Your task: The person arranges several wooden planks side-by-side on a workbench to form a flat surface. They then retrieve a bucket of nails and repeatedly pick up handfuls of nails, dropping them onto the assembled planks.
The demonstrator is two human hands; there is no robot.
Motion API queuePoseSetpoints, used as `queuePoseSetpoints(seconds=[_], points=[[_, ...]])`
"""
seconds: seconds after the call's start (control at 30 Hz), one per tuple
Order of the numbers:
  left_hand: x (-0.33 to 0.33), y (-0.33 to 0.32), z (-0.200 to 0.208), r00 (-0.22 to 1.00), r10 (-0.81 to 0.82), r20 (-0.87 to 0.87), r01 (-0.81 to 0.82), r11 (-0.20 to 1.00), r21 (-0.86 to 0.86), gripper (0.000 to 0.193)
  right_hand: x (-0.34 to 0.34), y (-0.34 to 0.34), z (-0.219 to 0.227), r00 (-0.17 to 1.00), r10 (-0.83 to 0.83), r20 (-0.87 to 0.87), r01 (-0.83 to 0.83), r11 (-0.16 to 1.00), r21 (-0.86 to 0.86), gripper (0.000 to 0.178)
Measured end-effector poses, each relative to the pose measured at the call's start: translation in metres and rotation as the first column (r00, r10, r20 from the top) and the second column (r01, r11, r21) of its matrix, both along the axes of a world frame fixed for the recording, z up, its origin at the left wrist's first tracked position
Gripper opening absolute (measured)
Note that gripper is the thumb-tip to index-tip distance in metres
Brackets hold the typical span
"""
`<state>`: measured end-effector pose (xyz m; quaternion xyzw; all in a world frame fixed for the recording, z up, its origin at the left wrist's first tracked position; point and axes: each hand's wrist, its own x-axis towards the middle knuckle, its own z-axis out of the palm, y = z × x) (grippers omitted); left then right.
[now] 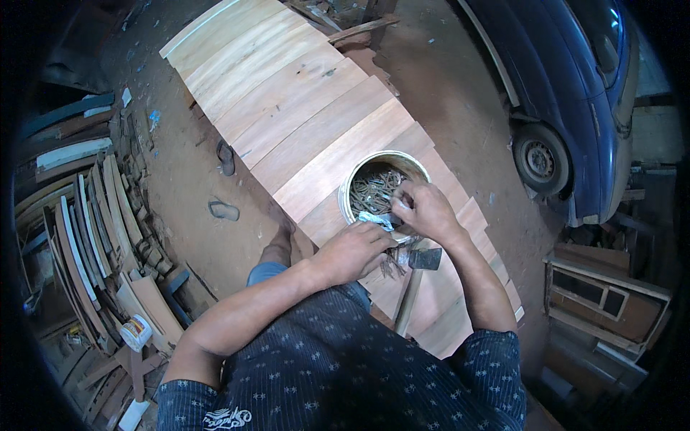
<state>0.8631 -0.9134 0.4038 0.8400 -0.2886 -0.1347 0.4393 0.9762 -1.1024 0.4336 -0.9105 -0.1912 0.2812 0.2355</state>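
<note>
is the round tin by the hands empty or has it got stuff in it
Not empty: the round tin stands open on the planks, holding a heap of nails, right hand reaching in.

"What's this person wearing?"

"A dark navy short-sleeved shirt dotted all over with small pale star-like marks, plus a pale emblem near the hem at seven o'clock."

"Anything on the arms?"

"No, both forearms bare below the sleeves. Blue shorts show at the knee, towards ten o'clock of the shirt."

A round, pale-rimmed tub of nails (381, 188) stands upright and open on the plank surface — filled with dark, rusty nails in a loose tangle — a hammer (420, 262) lying just beside it.
</note>
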Motion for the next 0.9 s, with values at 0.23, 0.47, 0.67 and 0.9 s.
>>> queuePoseSetpoints(seconds=[0.23,0.47,0.67,0.9], points=[[0.002,-0.006,-0.006,1.0,-0.005,0.011,0.005,1.0,-0.029,0.031,0.006,0.02,-0.055,0.986,-0.065,0.156,0.043,0.989,0.142,0.021],[0.005,-0.005,0.001,0.999,-0.018,0.041,0.018,1.0,-0.007,0.032,0.02,0.066,-0.091,1.0,0.017,0.017,-0.012,0.972,-0.234,0.028],[0.001,-0.005,-0.004,0.998,-0.036,0.053,0.036,0.999,-0.004,0.036,0.022,0.069,-0.106,0.975,-0.18,-0.129,0.154,0.97,-0.189,0.043],[0.001,0.0,-0.005,0.995,-0.04,0.092,0.044,0.999,-0.031,0.032,0.016,0.044,-0.026,0.993,-0.114,-0.026,0.11,0.983,-0.147,0.035]])
